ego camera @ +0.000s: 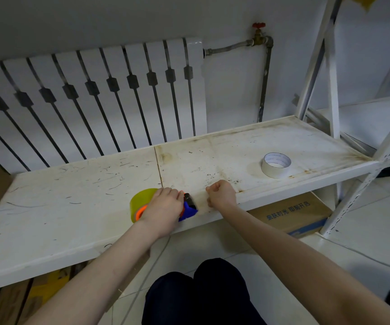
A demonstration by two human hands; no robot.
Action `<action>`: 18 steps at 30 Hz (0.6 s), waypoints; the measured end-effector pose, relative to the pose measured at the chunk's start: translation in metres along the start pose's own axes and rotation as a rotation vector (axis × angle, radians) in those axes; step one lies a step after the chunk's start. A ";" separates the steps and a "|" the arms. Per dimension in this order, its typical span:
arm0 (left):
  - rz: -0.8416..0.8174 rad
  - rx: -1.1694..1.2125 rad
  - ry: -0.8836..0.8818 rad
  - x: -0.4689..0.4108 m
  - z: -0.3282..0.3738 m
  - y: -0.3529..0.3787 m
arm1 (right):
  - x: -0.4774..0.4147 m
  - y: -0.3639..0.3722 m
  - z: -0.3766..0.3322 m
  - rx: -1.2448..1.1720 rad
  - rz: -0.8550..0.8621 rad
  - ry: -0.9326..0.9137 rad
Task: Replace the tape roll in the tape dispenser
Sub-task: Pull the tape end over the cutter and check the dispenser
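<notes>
white shelf (pixel 72 207): left hand (pixel 163 207) presses blue tape dispenser (pixel 188 211) holding yellow tape roll (pixel 140 199).

Yellow tape roll (pixel 140 199), blue-orange dispenser (pixel 189 211)

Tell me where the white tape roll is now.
The white roll lies flat on the right part of the shelf, near its front edge, apart from the right hand.

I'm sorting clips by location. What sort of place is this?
Probably a storeroom or back room: a scuffed white metal shelf, cardboard boxes on the tiled floor beneath it, and a bare wall radiator.
</notes>
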State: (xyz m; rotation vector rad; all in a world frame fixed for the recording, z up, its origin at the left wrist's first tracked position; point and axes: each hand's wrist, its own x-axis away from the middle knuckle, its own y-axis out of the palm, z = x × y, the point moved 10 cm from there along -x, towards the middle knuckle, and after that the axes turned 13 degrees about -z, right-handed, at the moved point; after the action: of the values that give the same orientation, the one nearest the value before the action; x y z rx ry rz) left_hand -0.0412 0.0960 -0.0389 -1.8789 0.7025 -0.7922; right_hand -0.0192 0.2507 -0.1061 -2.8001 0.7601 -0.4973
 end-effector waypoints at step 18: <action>-0.247 0.221 -0.143 -0.047 -0.001 -0.003 | 0.007 -0.004 0.005 -0.076 -0.067 -0.023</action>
State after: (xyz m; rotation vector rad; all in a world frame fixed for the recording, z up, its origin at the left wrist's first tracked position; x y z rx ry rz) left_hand -0.0707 0.1316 -0.0465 -1.8173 0.2837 -0.8433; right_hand -0.0097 0.2513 -0.1075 -2.9042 0.6966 -0.4554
